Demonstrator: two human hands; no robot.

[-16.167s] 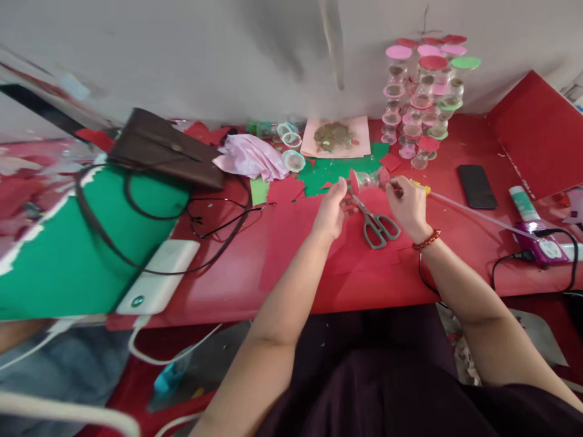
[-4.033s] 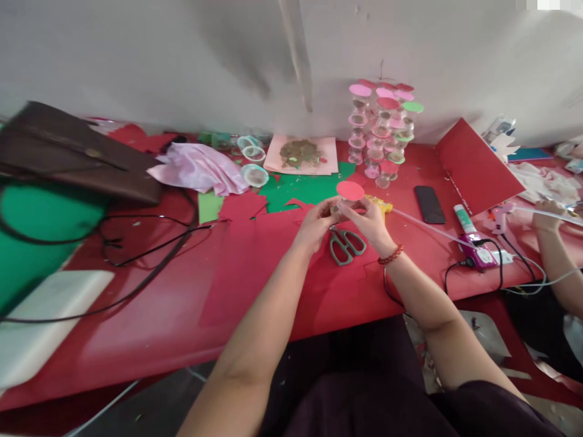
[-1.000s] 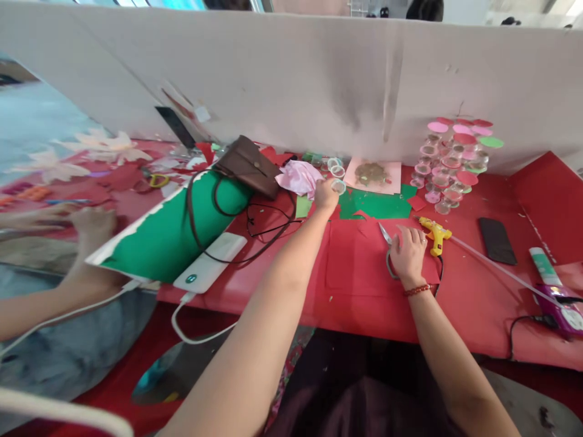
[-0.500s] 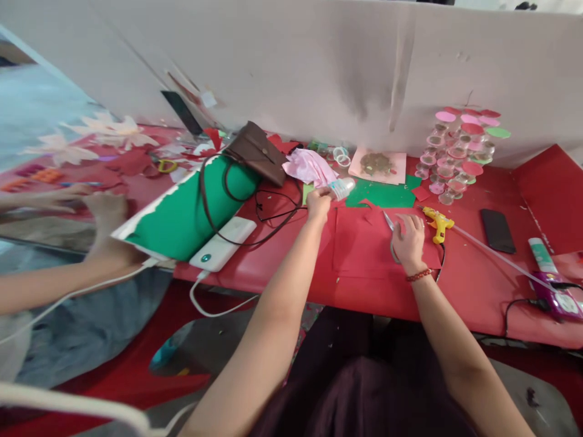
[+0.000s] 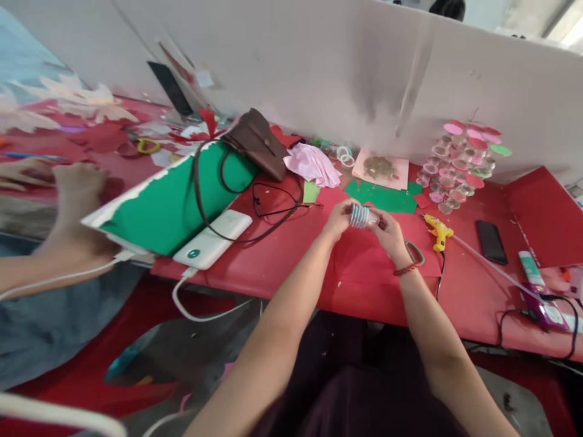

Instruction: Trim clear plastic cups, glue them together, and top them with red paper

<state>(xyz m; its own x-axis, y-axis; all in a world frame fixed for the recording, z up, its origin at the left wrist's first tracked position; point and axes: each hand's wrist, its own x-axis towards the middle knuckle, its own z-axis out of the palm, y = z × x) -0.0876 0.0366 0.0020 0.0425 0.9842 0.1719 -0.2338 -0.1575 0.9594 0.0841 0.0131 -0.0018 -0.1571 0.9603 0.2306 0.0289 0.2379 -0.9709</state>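
Note:
Both my hands meet over the red paper sheet (image 5: 364,261) on the red table (image 5: 282,255). My left hand (image 5: 337,220) and my right hand (image 5: 387,227) are both closed on a small stack of clear plastic cups (image 5: 361,216), held sideways between them. Grey-handled scissors (image 5: 415,252) lie on the red sheet just right of my right wrist. A yellow glue gun (image 5: 436,230) rests a little further right.
A tower of clear cups with pink, red and green paper discs (image 5: 460,164) stands at the back right. Green paper (image 5: 387,197), pink crumpled paper (image 5: 312,165), a brown bag (image 5: 255,142), a power bank (image 5: 212,240), a phone (image 5: 492,241) lie around. Another person's hand (image 5: 73,182) works at left.
My left hand drew back from the far cups, bringing a cup stack to the middle. My right hand left the scissors and joined it on the stack.

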